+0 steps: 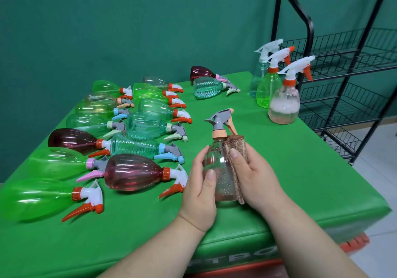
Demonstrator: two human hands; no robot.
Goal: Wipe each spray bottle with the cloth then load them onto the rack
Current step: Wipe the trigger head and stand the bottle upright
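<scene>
Clear plastic item in hand: one clear bottle [219,170] with a faint pink tint, a grey spray head, and a tan collar and trigger.
Left hand pose: the left hand [200,183] comes in from the lower edge, forearm bare. The thumb lies across the front of the body and the fingers curl round its left side, a firm wrap-round hold.
Right hand pose: the right hand [255,179] comes in from the lower right. Its thumb pins a folded brown cloth [236,146] to the bottle's right flank, with the fingers curled behind the cloth.
Long axis: near vertical, head up and base down, with a slight lean.
Heading: nozzle tip and trigger face right, toward the rack [343,63]. The pointed rear of the head faces left.
Position relative to grip: the body sits between the two palms. The collar and head stand clear above both hands, and the base shows just below the left thumb.
Location: over the near right part of the green table [279,159]. Whether the base touches the surface cannot be told.
Cloth extent: it runs from the bottle's shoulder to near its base.
Other stock: many lying bottles [133,172] in rows at left, and three upright bottles [283,104] at the far right corner beside the rack.
</scene>
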